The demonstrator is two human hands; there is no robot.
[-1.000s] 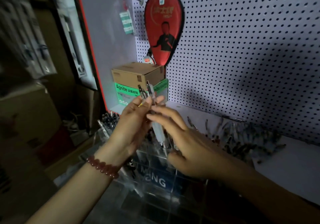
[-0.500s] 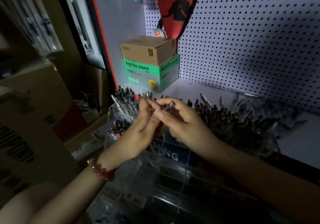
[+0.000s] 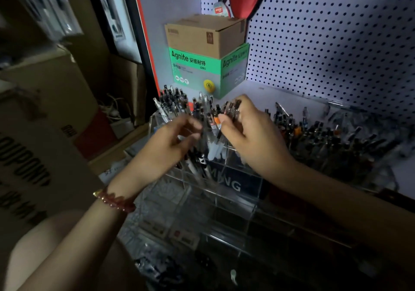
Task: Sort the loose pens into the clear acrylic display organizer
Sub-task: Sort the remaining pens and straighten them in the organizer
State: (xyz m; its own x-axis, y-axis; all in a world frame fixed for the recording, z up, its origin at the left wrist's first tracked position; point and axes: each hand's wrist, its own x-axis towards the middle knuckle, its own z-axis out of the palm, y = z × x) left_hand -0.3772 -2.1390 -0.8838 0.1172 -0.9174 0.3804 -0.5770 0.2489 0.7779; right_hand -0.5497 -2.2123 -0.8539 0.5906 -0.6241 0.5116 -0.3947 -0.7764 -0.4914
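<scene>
Several pens [image 3: 233, 110] pinched in my right hand [image 3: 254, 139], angled toward six o'clock for dropping into the organizer [image 3: 224, 203]; left hand [image 3: 169, 144] blurred, grip I cannot tell.

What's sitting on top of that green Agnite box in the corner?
A brown cardboard box rests on the green box, covering its top. Its flaps look closed, so its contents are hidden.

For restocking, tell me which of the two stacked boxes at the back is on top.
The plain brown cardboard box; it sits atop the green Agnite box, the one with printed lettering.
</scene>
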